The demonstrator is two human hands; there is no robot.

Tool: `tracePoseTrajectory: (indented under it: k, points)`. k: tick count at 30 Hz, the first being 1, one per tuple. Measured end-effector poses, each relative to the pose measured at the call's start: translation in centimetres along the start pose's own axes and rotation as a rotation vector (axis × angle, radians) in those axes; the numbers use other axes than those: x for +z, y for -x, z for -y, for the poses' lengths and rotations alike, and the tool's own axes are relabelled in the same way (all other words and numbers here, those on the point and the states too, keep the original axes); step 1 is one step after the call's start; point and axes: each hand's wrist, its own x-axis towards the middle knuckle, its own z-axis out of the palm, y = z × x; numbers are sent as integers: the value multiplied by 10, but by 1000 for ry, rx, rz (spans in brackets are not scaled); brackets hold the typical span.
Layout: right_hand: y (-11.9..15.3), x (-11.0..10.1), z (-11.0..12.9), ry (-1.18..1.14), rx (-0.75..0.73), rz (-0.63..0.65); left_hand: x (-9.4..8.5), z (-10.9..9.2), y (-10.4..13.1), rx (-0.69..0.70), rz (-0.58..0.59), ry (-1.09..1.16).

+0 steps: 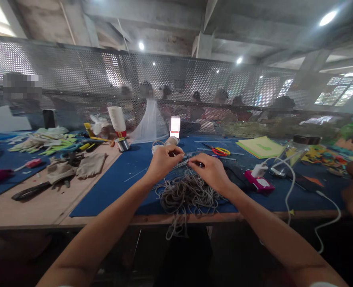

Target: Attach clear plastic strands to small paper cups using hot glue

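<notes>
Both of my hands are over the blue mat (104, 195), fingertips pinched and close to each other. My left hand (164, 160) pinches the end of a thin grey cord. Facing it, my right hand (209, 170) has thumb and forefinger closed on grey cord too; the exact spot it grips is too small to see clearly. Just below lies a loose tangle of grey cord (188, 193), with loops hanging over the table's front edge. Red-and-yellow scissors (220, 151) lie beyond my right hand. A lit phone (175, 126) stands upright behind my hands.
To the left are work gloves (91, 165), a stack of paper cups (116, 119) and a tin can (123, 144). On the right are yellow-green sheets (260, 147), a pink box (261, 184) with a charger, a white cable (290, 195) and a clear jar (296, 153). A perforated metal screen (83, 91) runs behind.
</notes>
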Motion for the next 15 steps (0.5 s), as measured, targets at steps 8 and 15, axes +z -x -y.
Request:
tracePoseTrajectory:
  k: [8, 15]
  points:
    - [-22, -33, 16, 263, -46, 18, -3, -1, 4, 146, 82, -288]
    - [-46, -38, -17, 65, 37, 129, -6, -1, 3, 138, 167, -125]
